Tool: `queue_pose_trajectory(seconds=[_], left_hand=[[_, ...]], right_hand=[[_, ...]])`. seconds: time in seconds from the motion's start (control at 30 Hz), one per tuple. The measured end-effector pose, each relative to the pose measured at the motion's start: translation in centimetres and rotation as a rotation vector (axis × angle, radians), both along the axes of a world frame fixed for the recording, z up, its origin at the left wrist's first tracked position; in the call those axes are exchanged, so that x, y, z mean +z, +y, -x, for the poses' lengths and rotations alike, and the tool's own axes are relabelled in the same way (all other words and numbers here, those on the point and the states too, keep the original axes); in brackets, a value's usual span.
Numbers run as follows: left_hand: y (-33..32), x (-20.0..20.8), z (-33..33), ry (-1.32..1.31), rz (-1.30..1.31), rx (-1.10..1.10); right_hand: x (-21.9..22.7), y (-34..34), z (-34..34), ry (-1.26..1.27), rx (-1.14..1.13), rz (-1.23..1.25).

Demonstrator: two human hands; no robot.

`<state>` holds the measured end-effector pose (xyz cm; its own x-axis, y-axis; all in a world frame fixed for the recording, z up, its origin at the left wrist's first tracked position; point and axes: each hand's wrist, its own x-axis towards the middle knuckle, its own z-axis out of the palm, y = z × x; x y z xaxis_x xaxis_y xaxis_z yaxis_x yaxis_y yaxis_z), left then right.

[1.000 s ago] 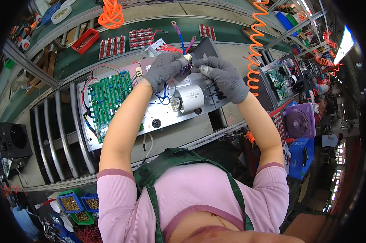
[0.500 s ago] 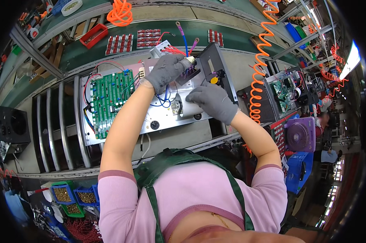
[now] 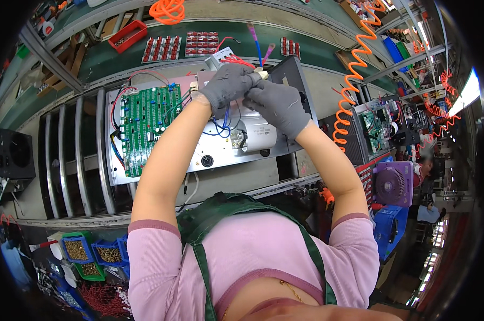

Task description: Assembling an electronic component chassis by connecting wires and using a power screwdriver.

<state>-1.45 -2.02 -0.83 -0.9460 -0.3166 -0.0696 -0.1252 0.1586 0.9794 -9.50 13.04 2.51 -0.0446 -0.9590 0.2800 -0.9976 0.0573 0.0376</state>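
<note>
Both hands wear grey gloves and meet above the far part of a metal chassis (image 3: 220,155). My left hand (image 3: 227,84) pinches a small pale connector with red wires (image 3: 236,60) running from it. Touching it from the right, my right hand (image 3: 277,106) closes its fingers on the same wire bundle. Blue wires (image 3: 223,125) hang below the hands. A green circuit board (image 3: 148,125) is mounted on the chassis at the left. A silver cylindrical capacitor (image 3: 258,136) lies just under my right hand.
A grey roller conveyor (image 3: 76,160) runs at the left. Red component trays (image 3: 161,48) and a red bin (image 3: 127,35) lie on the green belt behind. An orange coiled hose (image 3: 354,75) hangs at the right. Small parts bins (image 3: 92,251) stand lower left; a purple fan (image 3: 392,184) at right.
My right hand has moved up from the capacitor to join the left hand at the wires. The left hand stays on the connector.
</note>
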Motion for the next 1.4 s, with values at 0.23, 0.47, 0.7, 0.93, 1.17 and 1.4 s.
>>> queue_pose_trajectory(seconds=[0.23, 0.47, 0.7, 0.93, 1.17, 1.4], left_hand=[[-0.4, 0.4, 1.1, -0.046, 0.498, -0.018], [-1.4, -2.9, 3.8, -0.052, 0.915, -0.16], [-0.3, -0.6, 2.2, -0.03, 1.127, -0.145], [-0.7, -1.4, 2.6, -0.027, 1.032, -0.104], [-0.8, -1.6, 2.6, -0.049, 1.01, -0.082], [-0.1, 0.4, 1.3, -0.054, 0.587, 0.045]], right_hand=[[0.9, -1.0, -0.5, 0.228, -0.012, -0.188], [1.4, -1.3, -1.3, 0.258, -0.011, -0.266], [-0.5, -1.1, -0.5, 0.356, 0.015, -0.242], [-1.1, -1.4, -0.7, 0.356, -0.09, -0.257], [-1.1, -1.4, -1.0, 0.244, -0.072, -0.191], [-0.9, -1.2, -1.1, 0.285, -0.111, -0.335]])
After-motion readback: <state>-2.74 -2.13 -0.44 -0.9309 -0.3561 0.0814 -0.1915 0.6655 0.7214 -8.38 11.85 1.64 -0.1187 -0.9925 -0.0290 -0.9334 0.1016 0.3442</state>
